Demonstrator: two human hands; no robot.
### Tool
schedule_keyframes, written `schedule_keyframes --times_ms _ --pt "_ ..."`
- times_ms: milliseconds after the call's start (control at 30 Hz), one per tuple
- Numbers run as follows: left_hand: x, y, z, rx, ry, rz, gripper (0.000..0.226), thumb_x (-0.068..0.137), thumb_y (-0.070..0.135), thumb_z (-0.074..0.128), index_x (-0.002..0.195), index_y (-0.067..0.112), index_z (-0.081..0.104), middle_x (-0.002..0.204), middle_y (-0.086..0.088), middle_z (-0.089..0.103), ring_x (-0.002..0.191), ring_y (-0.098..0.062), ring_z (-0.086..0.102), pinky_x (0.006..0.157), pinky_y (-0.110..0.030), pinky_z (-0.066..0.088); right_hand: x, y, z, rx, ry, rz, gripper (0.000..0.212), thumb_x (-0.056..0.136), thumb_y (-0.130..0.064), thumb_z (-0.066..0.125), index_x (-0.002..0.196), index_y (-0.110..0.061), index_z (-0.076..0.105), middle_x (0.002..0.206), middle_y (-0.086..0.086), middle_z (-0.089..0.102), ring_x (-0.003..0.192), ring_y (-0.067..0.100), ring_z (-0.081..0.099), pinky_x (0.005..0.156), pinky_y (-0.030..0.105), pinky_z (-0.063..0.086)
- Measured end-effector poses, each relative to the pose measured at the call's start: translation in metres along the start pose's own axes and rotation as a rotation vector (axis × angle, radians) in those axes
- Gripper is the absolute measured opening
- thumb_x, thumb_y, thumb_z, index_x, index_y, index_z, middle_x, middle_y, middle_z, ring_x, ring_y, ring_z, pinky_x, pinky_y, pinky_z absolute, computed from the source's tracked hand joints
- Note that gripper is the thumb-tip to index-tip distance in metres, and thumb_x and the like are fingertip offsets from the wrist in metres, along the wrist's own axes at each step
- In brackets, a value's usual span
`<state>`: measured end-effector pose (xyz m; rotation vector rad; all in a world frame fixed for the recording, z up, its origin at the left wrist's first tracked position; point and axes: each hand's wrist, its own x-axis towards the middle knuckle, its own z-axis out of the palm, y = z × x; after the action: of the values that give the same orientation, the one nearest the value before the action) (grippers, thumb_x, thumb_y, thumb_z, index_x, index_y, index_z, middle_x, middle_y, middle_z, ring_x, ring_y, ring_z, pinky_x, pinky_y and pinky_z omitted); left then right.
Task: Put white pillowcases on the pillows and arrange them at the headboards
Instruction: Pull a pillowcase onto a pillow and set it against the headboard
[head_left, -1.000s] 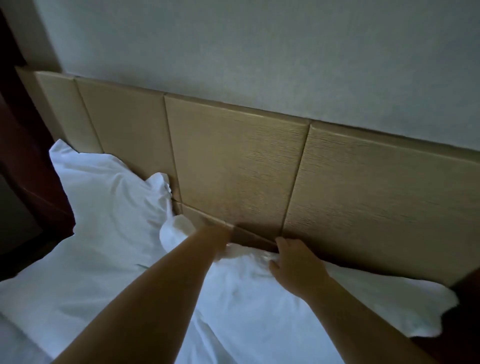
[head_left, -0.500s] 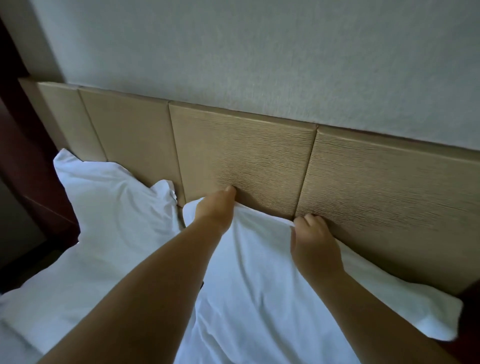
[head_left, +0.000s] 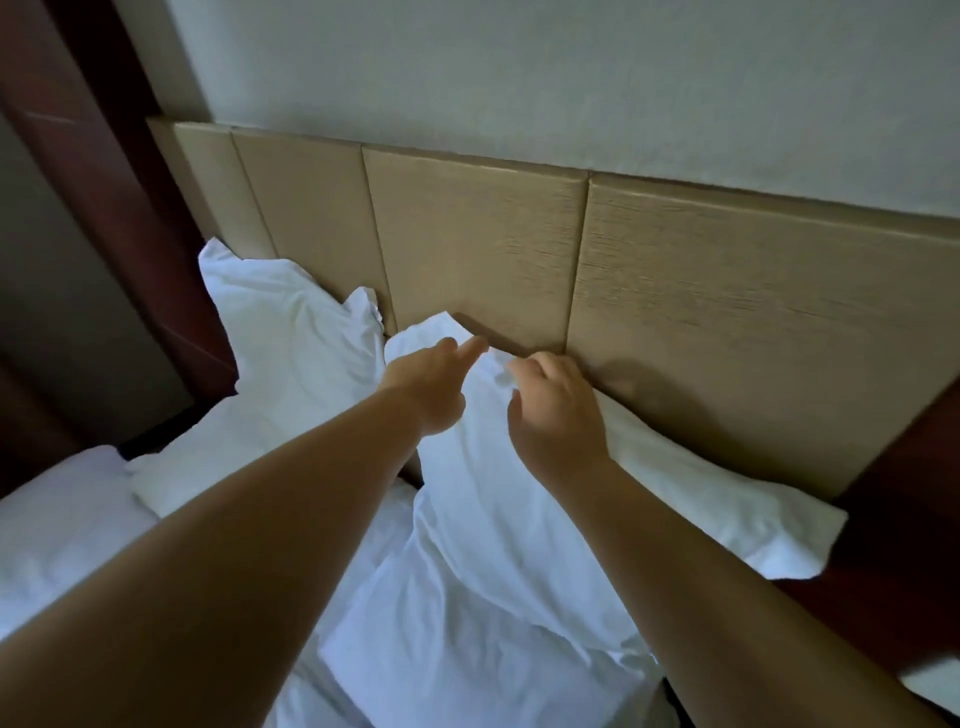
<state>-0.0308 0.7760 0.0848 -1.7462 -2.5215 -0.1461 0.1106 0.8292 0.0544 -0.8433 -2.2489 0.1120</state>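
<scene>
Two white-cased pillows lean against the tan panelled headboard (head_left: 727, 291). The left pillow (head_left: 291, 338) stands near the bed's left corner. The right pillow (head_left: 691, 499) lies along the foot of the headboard, its top left corner raised. My left hand (head_left: 431, 384) rests on that pillow's top edge with the forefinger and thumb stretched out toward the headboard, gripping nothing. My right hand (head_left: 553, 415) is just beside it, fingers curled and pinching a small fold of the pillowcase at the top edge. My forearms cover the middle of the pillow.
Dark red-brown wooden trim (head_left: 119, 218) runs down the left side of the bed, and more dark wood (head_left: 904, 499) stands at the right end of the headboard. White bedding (head_left: 57, 525) lies at lower left. A pale wall (head_left: 571, 78) rises above the headboard.
The right pillow was pulled up from flat against the headboard. Both hands have since come down and closer together on its top edge, and the left hand's fingers have let go and stretched out.
</scene>
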Motion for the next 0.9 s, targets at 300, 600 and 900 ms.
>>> schedule_keyframes --times_ms 300,600,900 --pt "-0.136 0.019 0.030 0.164 -0.413 -0.206 0.035 0.093 0.020 0.043 0.128 0.023 0.047 0.130 0.001 0.051 0.119 -0.023 0.054 0.094 -0.038 0.046 -0.095 -0.010 -0.011 0.093 -0.495 -0.045 0.030 0.080 -0.003 0.043 0.105 -0.008 0.059 0.107 0.008 0.059 0.103 0.030 0.050 0.085 0.040 0.044" --pt "-0.246 -0.002 0.077 0.085 -0.643 -0.502 0.035 0.090 0.018 0.046 0.124 0.025 0.048 0.135 0.001 0.051 0.122 -0.022 0.053 0.098 -0.037 0.045 -0.193 -0.032 0.002 0.134 -0.928 0.076 0.036 0.080 -0.003 0.039 0.111 -0.010 0.055 0.115 0.009 0.055 0.109 0.030 0.050 0.089 0.036 0.041" --pt "-0.257 0.046 0.092 0.092 -0.599 -0.400 0.037 0.090 0.013 0.039 0.126 0.021 0.046 0.126 -0.002 0.054 0.111 -0.026 0.058 0.092 -0.043 0.049 -0.206 -0.027 0.002 0.065 -1.006 0.072 0.036 0.085 -0.007 0.038 0.117 -0.012 0.054 0.122 0.009 0.055 0.114 0.031 0.052 0.094 0.036 0.042"
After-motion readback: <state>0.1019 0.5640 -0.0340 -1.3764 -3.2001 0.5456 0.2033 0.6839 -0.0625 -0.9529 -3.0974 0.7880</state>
